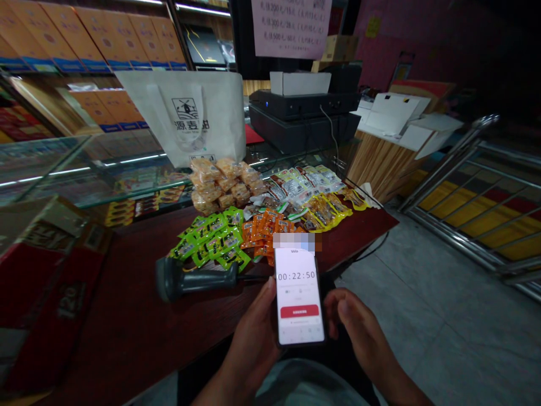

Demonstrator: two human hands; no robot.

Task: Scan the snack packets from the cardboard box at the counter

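A smartphone with a lit white screen, a timer reading and a red button is in my left hand, whose thumb lies along its left edge. Just right of the phone is my right hand, fingers loosely bent and holding nothing that I can see. Beyond the phone, orange snack packets and green snack packets lie on the dark red table. In front of them rests a grey handheld barcode scanner. Yellow packets and a pile of wrapped pastries lie farther back.
A white tote bag stands behind the pastries on a glass counter. Black cash-register equipment is at the back. An opened red carton sits at left. A metal rail cart stands on the right floor.
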